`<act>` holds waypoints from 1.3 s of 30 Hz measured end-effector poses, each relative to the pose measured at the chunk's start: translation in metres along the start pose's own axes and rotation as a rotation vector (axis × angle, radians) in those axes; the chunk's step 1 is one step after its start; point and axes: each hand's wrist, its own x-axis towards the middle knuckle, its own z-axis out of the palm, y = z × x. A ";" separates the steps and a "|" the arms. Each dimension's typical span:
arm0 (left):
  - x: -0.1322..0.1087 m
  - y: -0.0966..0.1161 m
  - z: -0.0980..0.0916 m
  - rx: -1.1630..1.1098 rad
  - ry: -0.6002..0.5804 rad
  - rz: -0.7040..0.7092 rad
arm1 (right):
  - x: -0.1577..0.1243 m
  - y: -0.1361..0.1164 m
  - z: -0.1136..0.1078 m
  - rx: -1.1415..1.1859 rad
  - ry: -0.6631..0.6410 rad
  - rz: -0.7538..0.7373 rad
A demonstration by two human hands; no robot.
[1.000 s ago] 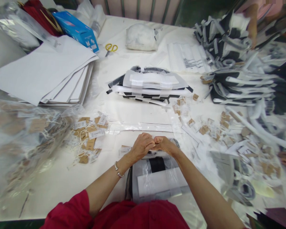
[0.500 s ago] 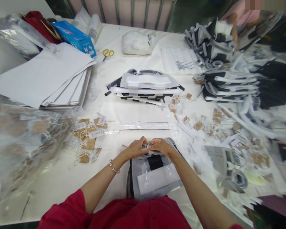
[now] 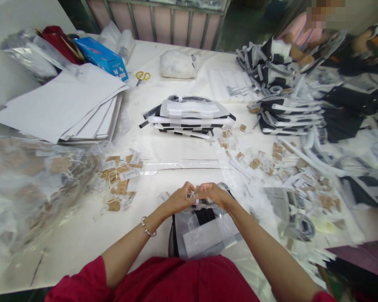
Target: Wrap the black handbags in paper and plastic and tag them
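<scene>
Small brown cardboard tag point(image 3: 198, 190) sits between the hands, pinched narrowly in the right hand's point(image 3: 212, 194) fingertips; its long axis is too small to tell. What the left hand point(image 3: 179, 199) grips, just beside it, I cannot tell. Below the grip, a black-and-grey bag point(image 3: 204, 216) bears a white rectangular strip point(image 3: 208, 238) running left to right, its right end farther from the person.

Worktop point(image 3: 75, 256) with paper stack point(image 3: 63, 98) at left, box point(image 3: 101, 56) behind it, tag pile point(image 3: 122, 187) before it, bundle point(image 3: 192, 110) at centre, wrapped item point(image 3: 208, 235) before bundle, layered stack point(image 3: 292, 117) at right
</scene>
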 end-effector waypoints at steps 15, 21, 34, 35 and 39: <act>0.003 0.003 0.007 -0.607 0.023 -0.134 | -0.034 0.016 0.012 -0.544 0.285 -0.848; 0.002 0.004 0.002 -0.596 -0.009 -0.158 | -0.040 0.024 0.002 -0.816 0.197 -1.008; 0.009 -0.004 0.008 -0.585 -0.032 -0.175 | -0.034 0.029 0.012 -0.877 0.370 -1.092; 0.010 -0.004 0.006 -0.595 -0.051 -0.177 | -0.035 0.027 0.011 -0.898 0.351 -1.104; 0.011 -0.007 -0.001 -0.642 -0.100 -0.169 | -0.039 0.019 0.012 -0.987 0.297 -1.106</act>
